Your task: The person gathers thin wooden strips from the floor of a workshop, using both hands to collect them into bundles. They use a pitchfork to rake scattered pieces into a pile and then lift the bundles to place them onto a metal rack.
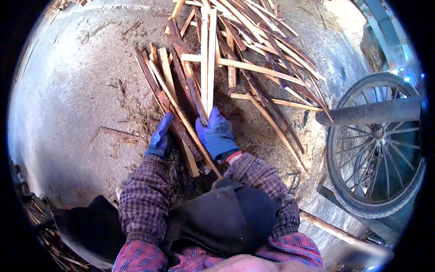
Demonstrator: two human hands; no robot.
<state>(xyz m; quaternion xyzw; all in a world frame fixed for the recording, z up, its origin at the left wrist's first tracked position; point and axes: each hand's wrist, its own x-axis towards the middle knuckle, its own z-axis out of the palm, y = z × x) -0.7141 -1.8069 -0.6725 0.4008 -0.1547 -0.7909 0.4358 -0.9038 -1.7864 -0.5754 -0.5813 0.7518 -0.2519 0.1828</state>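
My right hand, in a blue and purple glove, is closed around the near ends of wood strips. Two long pale strips and a dark bark-edged strip run away from it. My left hand, gloved alike, rests against the left side of a small bundle of wood strips lying between my hands. Its visible fingers are stretched out along the wood; some are hidden. The bundle's near ends point toward my dark-covered knee.
A large loose heap of wood strips spreads ahead and to the right. A spoked wheel and a grey beam stand at the right. Bark scraps litter the concrete floor. A wooden pole lies at lower right.
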